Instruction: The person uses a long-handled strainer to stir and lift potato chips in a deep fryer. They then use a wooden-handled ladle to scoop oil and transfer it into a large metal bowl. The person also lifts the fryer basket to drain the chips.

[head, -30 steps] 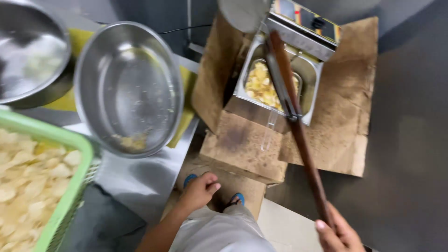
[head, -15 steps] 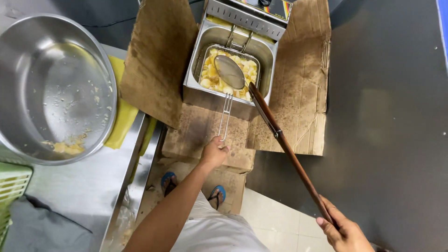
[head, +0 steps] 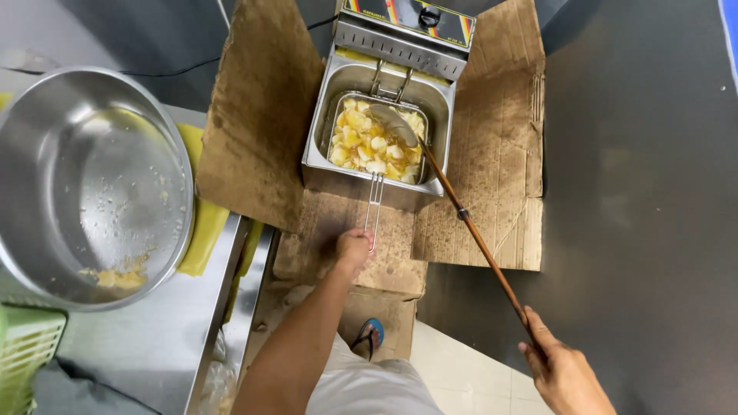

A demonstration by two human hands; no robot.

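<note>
The big steel bowl [head: 84, 184] sits on the counter to the left, well apart from the fryer [head: 380, 131], which stands low among cardboard [head: 492, 154]. Inside the fryer, the basket [head: 377, 142] holds pale chips in oil. The left hand [head: 354, 250] has its fingers closed round the basket's wire handle; the right hand [head: 561, 373] grips the end of a long wooden-handled skimmer [head: 469, 227], its head down among the chips. I'd say steady the basket and stir gently, keeping oil off the cardboard
</note>
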